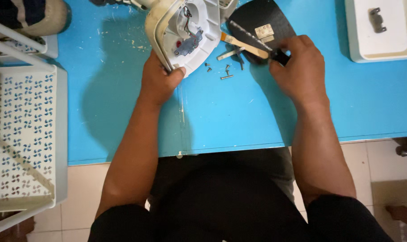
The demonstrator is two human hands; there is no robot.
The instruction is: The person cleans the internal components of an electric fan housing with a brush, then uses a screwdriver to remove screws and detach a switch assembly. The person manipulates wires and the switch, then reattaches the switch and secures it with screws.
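My left hand (159, 80) grips the rim of an opened cream-white plastic appliance housing (185, 31), tilted so its inside shows wires and a grey metal part. Over at the right, my right hand (297, 67) is closed on the dark end of a tool (279, 56). A paintbrush with a pale wooden handle (244, 45) lies just beside it, pointing toward the housing; I cannot tell whether the hand holds it too. Several loose screws (226, 74) lie on the blue table (212, 116) between my hands. A black rounded panel (261, 22) with a small label lies behind the brush.
A white perforated plastic rack (24, 134) stands at the left edge of the table. A white rectangular cover (382, 31) with a small grey bracket lies at the back right. Tiled floor shows beyond the table's near edge.
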